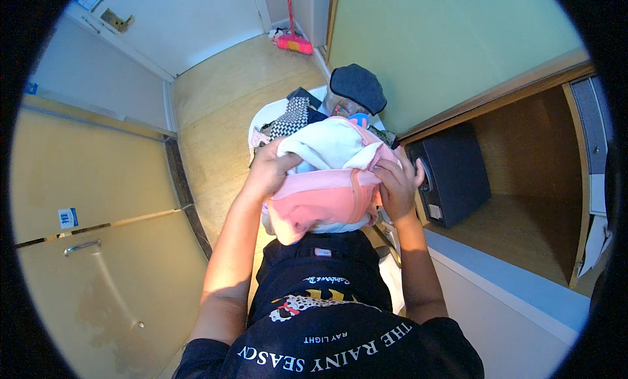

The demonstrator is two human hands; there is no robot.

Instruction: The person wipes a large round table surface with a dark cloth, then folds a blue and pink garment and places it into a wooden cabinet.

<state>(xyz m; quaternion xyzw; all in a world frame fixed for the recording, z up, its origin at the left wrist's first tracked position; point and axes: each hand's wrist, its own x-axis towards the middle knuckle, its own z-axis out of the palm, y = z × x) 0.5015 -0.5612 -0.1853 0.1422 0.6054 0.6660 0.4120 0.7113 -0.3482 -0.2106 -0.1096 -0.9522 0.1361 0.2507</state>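
Observation:
A pink garment with a white lining [319,197] hangs between my two hands in front of my body. My left hand [272,170] grips its left edge, thumb over the white cloth. On the opposite side, the fingers of my right hand [400,183] pinch the pink fabric near a seam. Behind it, a white surface or container [265,115], partly covered, bears a black-and-white checked cloth [292,118] and other dark cloths. A dark grey cap-shaped item [358,87] rests at its far end, with clear plastic below it. The garment hides much of this pile.
To the right, an open wooden cabinet [530,183] holds a black safe-like box [449,175] with a handle. A red broom [294,43] leans in the far corner near a white door [196,26]. Yellowish panels with a metal handle [82,246] stand at left.

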